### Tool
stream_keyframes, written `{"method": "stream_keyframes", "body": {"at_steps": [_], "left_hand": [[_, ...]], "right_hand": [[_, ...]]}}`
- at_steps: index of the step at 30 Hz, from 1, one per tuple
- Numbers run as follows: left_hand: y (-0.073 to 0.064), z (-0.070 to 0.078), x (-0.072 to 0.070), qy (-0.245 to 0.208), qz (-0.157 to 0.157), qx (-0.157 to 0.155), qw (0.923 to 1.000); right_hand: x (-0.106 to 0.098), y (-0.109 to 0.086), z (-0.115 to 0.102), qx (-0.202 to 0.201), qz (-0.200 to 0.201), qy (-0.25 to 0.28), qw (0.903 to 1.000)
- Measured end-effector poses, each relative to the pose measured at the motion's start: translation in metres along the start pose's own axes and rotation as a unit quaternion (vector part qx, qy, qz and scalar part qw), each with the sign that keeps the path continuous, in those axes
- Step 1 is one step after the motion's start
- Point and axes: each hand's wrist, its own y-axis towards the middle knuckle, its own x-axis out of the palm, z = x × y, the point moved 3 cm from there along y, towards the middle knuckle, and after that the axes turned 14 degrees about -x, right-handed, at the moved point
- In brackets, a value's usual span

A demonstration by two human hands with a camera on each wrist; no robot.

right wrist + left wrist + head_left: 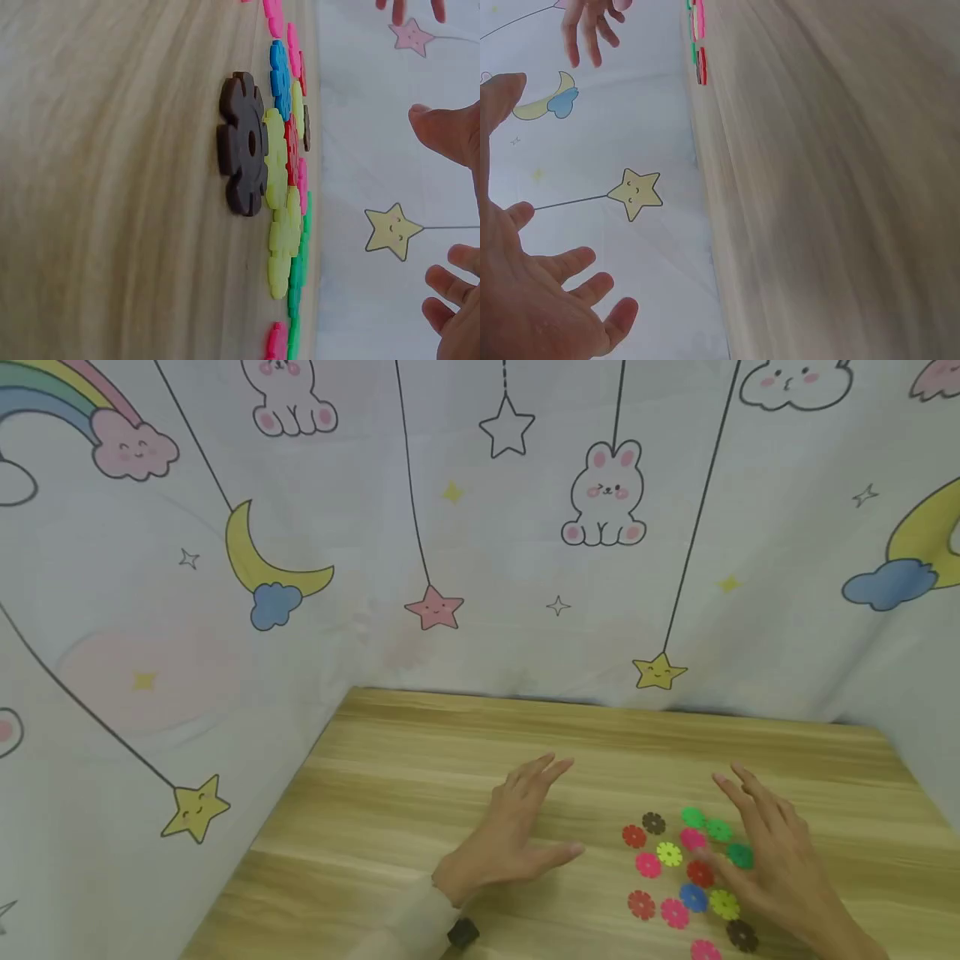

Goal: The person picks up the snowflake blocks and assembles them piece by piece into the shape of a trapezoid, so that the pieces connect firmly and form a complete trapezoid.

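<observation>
Several flower-shaped plastic discs lie flat and loose on the right part of the table. Among them are a blue disc (693, 897), a lime disc (669, 854), a red disc (633, 836), green discs and pink discs. Closest in the right wrist view is a dark brown disc (244, 146). My right hand (783, 864) hovers over the right side of this group, fingers spread, holding nothing, and hides part of what lies beneath. To the left of the discs, my left hand (506, 839) is held above bare wood, fingers and thumb apart, with nothing in it.
The wooden table (360, 802) meets a white cloth (525, 652) printed with moons, stars and rabbits at its back and sides. A small black object (463, 932) sits at the left wrist, by the pale sleeve (416, 914).
</observation>
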Motion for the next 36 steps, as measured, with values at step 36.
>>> {"method": "stream_keyframes", "body": {"at_steps": [36], "left_hand": [[0.024,0.006,0.041,-0.136,-0.125,-0.005,0.9827]], "right_hand": [[0.029,-0.012,0.046,0.222,-0.089,0.113,0.9644]]}}
